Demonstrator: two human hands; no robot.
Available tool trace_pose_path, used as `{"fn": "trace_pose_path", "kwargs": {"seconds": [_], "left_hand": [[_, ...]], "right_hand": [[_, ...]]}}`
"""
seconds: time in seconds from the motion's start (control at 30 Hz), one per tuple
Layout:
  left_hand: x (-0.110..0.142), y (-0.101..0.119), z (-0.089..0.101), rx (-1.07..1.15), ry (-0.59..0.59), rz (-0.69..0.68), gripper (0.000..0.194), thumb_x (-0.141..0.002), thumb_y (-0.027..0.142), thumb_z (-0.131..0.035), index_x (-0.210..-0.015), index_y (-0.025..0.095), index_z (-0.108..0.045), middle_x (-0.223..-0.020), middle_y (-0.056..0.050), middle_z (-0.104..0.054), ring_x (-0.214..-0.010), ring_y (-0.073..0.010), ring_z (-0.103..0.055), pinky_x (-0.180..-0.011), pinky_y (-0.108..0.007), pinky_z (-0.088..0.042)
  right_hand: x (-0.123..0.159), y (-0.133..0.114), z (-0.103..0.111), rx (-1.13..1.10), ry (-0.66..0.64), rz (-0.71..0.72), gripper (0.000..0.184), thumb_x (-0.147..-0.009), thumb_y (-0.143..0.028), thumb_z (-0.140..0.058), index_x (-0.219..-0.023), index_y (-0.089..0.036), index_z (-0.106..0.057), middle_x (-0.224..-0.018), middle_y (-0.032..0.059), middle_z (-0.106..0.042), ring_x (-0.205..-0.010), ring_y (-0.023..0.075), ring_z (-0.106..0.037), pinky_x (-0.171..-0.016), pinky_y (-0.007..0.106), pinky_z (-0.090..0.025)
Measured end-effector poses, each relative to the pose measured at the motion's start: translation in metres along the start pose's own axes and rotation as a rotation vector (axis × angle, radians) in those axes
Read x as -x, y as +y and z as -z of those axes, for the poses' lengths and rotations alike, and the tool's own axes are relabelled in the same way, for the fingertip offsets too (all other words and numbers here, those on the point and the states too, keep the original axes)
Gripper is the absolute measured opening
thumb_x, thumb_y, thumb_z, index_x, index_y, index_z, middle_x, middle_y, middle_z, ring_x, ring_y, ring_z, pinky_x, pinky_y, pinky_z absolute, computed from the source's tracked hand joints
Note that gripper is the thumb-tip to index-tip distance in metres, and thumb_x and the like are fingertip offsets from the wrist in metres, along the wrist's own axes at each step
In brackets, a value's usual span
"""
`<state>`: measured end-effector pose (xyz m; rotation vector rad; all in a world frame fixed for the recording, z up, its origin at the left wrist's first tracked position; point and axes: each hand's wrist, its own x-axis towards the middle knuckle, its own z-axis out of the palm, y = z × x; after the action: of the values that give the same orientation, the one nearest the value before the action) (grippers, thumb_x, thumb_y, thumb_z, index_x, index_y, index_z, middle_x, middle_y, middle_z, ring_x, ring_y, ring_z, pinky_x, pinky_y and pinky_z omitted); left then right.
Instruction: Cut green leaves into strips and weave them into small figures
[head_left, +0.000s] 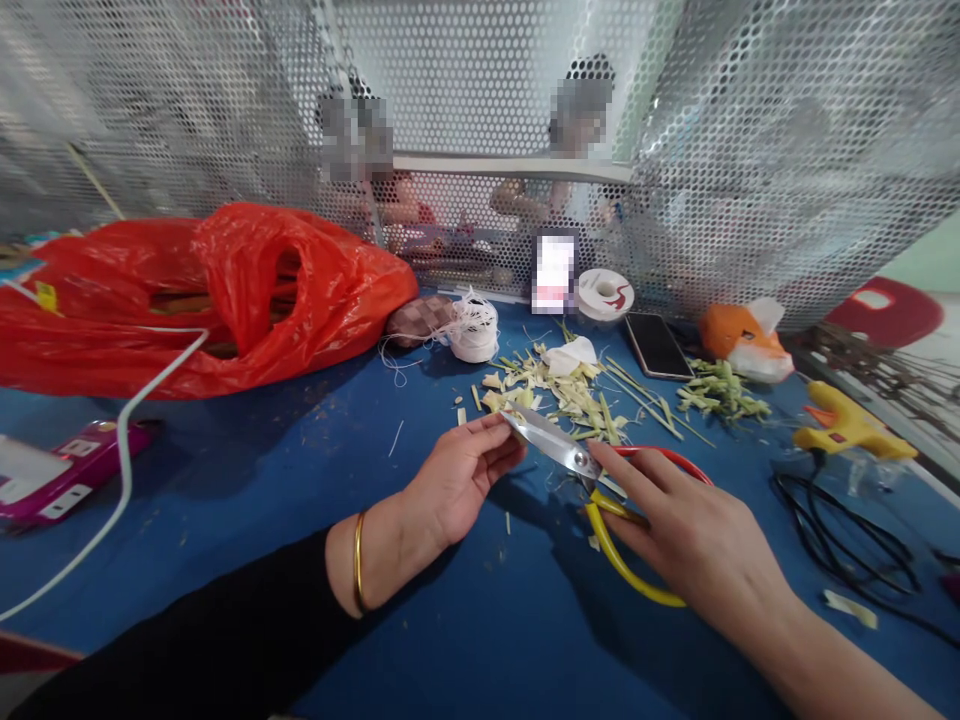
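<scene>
My right hand (pixel 694 535) is closed around the yellow and red handles of a pair of scissors (pixel 570 458), whose closed steel blades point up and to the left. My left hand (pixel 457 478) pinches something small and pale right at the blade tips; I cannot make out what it is. A gold bangle sits on my left wrist below a black sleeve. Just behind the scissors lies a heap of green and pale plant-strip cuttings (pixel 559 385) on the blue table (pixel 480 620).
A red plastic bag (pixel 225 290) fills the back left. A white string spool (pixel 474 328), tape roll (pixel 604 294), black phone (pixel 656 345), fox mask (pixel 746 342), yellow glue gun (pixel 851 425) with black cable, pink phone (pixel 67 470) and white cable (pixel 124 470). Perforated metal screen (pixel 750 150) behind, people beyond it.
</scene>
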<state>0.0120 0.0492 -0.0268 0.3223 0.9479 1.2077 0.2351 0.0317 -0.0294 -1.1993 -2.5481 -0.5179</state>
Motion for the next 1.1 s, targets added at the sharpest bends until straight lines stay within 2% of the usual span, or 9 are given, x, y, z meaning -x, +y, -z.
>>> {"fn": "trace_pose_path", "kwargs": {"seconds": [0.37, 0.47, 0.57, 0.67, 0.73, 0.8, 0.87, 1.0, 1.1], "left_hand": [[-0.001, 0.0, 0.0, -0.011, 0.033, 0.004, 0.012, -0.082, 0.003, -0.059, -0.088, 0.01, -0.068, -0.083, -0.008, -0.071, -0.072, -0.0133, -0.067, -0.074, -0.026, -0.054], [0.0, 0.001, 0.0, -0.029, 0.049, 0.014, 0.014, -0.082, 0.003, -0.059, -0.091, 0.009, -0.068, -0.085, -0.009, -0.071, -0.071, -0.0141, -0.068, -0.072, -0.026, -0.055], [0.001, 0.002, -0.001, -0.035, 0.077, 0.014, 0.013, -0.082, 0.004, -0.059, -0.09, 0.009, -0.067, -0.082, -0.009, -0.07, -0.069, -0.014, -0.067, -0.07, -0.026, -0.055], [0.0, 0.003, -0.002, -0.02, 0.072, 0.007, 0.008, -0.083, 0.007, -0.06, -0.089, 0.009, -0.065, -0.083, -0.008, -0.07, -0.07, -0.0141, -0.067, -0.069, -0.027, -0.056], [0.0, 0.003, -0.002, -0.011, 0.06, 0.006, 0.007, -0.083, 0.008, -0.061, -0.089, 0.01, -0.065, -0.082, -0.007, -0.07, -0.069, -0.014, -0.068, -0.069, -0.027, -0.056], [-0.001, 0.003, -0.001, -0.007, 0.055, 0.005, 0.007, -0.084, 0.009, -0.061, -0.089, 0.01, -0.064, -0.081, -0.006, -0.069, -0.068, -0.0135, -0.067, -0.068, -0.026, -0.057], [-0.001, 0.002, 0.0, -0.003, 0.059, 0.003, 0.006, -0.083, 0.008, -0.061, -0.088, 0.011, -0.064, -0.08, -0.006, -0.069, -0.068, -0.0137, -0.068, -0.067, -0.027, -0.057], [0.0, 0.001, 0.001, -0.001, 0.038, -0.01, 0.007, -0.081, 0.009, -0.063, -0.087, 0.012, -0.064, -0.077, -0.005, -0.068, -0.067, -0.0143, -0.068, -0.065, -0.026, -0.058], [0.002, 0.001, 0.0, -0.025, 0.022, -0.021, 0.007, -0.081, 0.008, -0.063, -0.087, 0.012, -0.064, -0.077, -0.005, -0.068, -0.066, -0.0139, -0.068, -0.063, -0.025, -0.058]], "right_hand": [[-0.002, 0.0, -0.004, -0.034, -0.014, 0.001, 0.038, -0.096, -0.029, -0.04, -0.129, -0.016, -0.052, -0.088, 0.0084, -0.066, -0.062, 0.02, -0.065, -0.045, 0.028, -0.05], [-0.002, -0.002, -0.004, -0.136, 0.008, -0.043, 0.037, -0.093, -0.029, -0.045, -0.127, -0.018, -0.055, -0.093, 0.0094, -0.068, -0.07, 0.021, -0.068, -0.051, 0.028, -0.053], [-0.003, -0.002, -0.004, -0.35, 0.029, -0.154, 0.037, -0.091, -0.033, -0.051, -0.125, -0.02, -0.058, -0.095, 0.0076, -0.069, -0.071, 0.0187, -0.069, -0.057, 0.025, -0.054], [-0.004, 0.003, -0.005, -0.535, 0.07, -0.362, 0.042, -0.089, -0.037, -0.054, -0.129, -0.022, -0.055, -0.102, 0.0071, -0.07, -0.079, 0.0193, -0.069, -0.066, 0.027, -0.055], [-0.005, 0.01, -0.009, -0.519, 0.086, -0.478, 0.047, -0.089, -0.037, -0.054, -0.132, -0.021, -0.051, -0.11, 0.0093, -0.069, -0.09, 0.0235, -0.069, -0.073, 0.032, -0.055], [-0.006, 0.017, -0.014, -0.411, 0.04, -0.538, 0.049, -0.087, -0.037, -0.054, -0.132, -0.018, -0.051, -0.106, 0.0108, -0.071, -0.087, 0.0263, -0.069, -0.068, 0.034, -0.055], [-0.008, 0.02, -0.018, -0.294, -0.032, -0.527, 0.047, -0.085, -0.036, -0.054, -0.128, -0.016, -0.054, -0.098, 0.0109, -0.073, -0.079, 0.0265, -0.07, -0.06, 0.034, -0.053], [-0.009, 0.017, -0.02, -0.151, -0.139, -0.357, 0.038, -0.086, -0.034, -0.052, -0.119, -0.016, -0.059, -0.095, 0.0103, -0.071, -0.073, 0.025, -0.068, -0.056, 0.033, -0.05], [-0.01, 0.014, -0.012, -0.124, -0.068, -0.237, 0.027, -0.089, -0.031, -0.05, -0.107, -0.017, -0.066, -0.094, 0.0105, -0.068, -0.079, 0.0249, -0.066, -0.064, 0.035, -0.052]]}}
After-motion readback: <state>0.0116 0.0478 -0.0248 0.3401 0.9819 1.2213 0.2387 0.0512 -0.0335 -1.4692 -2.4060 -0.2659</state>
